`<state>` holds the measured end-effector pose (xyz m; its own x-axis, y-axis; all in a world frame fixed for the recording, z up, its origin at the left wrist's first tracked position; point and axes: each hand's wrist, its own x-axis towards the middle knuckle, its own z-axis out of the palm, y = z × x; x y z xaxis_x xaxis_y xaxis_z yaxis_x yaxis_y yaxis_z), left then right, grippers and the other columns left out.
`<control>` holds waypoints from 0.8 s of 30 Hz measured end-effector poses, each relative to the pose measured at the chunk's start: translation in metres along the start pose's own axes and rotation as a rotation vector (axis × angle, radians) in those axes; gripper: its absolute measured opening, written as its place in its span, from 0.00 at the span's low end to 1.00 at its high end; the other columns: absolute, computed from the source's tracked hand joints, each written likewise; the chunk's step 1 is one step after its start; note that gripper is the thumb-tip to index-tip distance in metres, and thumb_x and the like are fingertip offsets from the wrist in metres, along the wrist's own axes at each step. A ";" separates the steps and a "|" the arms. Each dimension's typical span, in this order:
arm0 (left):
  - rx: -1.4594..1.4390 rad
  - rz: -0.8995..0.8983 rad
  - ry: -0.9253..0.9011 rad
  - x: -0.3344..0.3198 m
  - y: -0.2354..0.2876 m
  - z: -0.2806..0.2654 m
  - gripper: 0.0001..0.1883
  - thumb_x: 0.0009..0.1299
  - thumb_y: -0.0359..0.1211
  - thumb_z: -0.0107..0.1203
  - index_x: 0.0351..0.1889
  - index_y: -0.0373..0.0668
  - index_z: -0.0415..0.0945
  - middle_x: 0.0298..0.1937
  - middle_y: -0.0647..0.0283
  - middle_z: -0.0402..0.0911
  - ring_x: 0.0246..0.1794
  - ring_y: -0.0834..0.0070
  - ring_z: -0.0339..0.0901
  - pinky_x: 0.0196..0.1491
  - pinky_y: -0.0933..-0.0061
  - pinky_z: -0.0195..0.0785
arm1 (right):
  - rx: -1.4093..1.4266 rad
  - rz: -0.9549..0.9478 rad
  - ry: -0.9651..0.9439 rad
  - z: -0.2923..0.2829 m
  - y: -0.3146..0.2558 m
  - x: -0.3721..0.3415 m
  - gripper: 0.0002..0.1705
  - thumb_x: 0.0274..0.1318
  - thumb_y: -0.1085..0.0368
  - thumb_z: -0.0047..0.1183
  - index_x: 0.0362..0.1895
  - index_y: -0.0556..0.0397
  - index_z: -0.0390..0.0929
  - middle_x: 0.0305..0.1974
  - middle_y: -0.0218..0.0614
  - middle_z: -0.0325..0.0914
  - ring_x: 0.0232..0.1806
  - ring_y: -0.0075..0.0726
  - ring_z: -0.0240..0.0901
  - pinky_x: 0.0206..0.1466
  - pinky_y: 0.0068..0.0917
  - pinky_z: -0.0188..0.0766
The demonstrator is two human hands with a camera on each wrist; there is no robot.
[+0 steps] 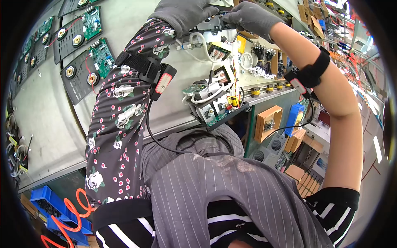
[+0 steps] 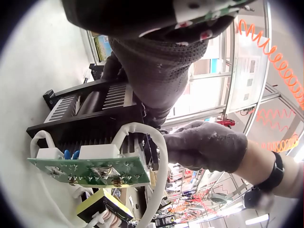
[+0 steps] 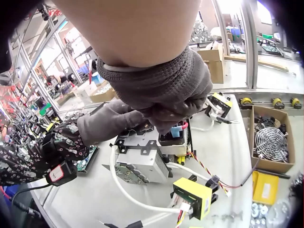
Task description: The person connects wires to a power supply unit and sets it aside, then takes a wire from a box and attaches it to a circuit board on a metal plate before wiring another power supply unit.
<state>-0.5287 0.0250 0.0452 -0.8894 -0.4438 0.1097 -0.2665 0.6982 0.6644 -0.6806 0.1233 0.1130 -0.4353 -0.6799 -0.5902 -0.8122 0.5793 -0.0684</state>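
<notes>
My gloved left hand (image 1: 182, 15) lies across a finned heat sink assembly (image 3: 152, 164), some fingers reaching over its far side in the left wrist view. The assembly has black end frames, a green circuit board (image 2: 95, 172) and thick white cables (image 2: 163, 175). At its far end my gloved right hand (image 3: 156, 92) works with bent fingers, the tips bunched close to the left thumb. Whether those tips pinch something I cannot tell. Just beside them show a red wire (image 3: 184, 126) and a blue connector (image 3: 176, 131). A yellow-wrapped transformer (image 3: 197, 192) sits close by on the cables.
Another wired assembly (image 1: 215, 109) lies at the table's near edge. Black plates with green boards (image 1: 101, 56) line the left side. On the right are a roller rail (image 1: 269, 88), wire bundles (image 1: 264, 58) and a carton with a fan (image 3: 270, 142).
</notes>
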 end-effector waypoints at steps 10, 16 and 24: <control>-0.016 -0.021 -0.035 0.003 -0.004 -0.004 0.17 0.68 0.47 0.52 0.36 0.42 0.77 0.37 0.52 0.80 0.41 0.54 0.78 0.43 0.56 0.70 | 0.203 0.041 -0.294 -0.019 0.012 0.012 0.16 0.58 0.53 0.58 0.33 0.54 0.82 0.20 0.25 0.72 0.18 0.15 0.62 0.22 0.18 0.58; -0.029 -0.048 -0.045 0.002 -0.003 0.000 0.18 0.67 0.49 0.53 0.36 0.42 0.77 0.37 0.52 0.80 0.40 0.55 0.78 0.42 0.56 0.70 | 0.269 -0.001 -0.227 -0.019 0.011 0.012 0.12 0.54 0.60 0.59 0.30 0.57 0.82 0.21 0.28 0.74 0.17 0.15 0.65 0.20 0.18 0.61; -0.026 -0.036 -0.035 0.002 -0.002 0.003 0.18 0.67 0.49 0.54 0.36 0.43 0.77 0.37 0.52 0.80 0.40 0.54 0.78 0.42 0.56 0.70 | -0.009 -0.062 -0.053 -0.003 0.013 0.019 0.14 0.43 0.59 0.59 0.30 0.57 0.84 0.25 0.45 0.80 0.27 0.41 0.77 0.36 0.33 0.71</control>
<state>-0.5313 0.0246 0.0422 -0.8919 -0.4482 0.0599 -0.2893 0.6674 0.6862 -0.7011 0.1164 0.1035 -0.3631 -0.6892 -0.6271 -0.8405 0.5327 -0.0987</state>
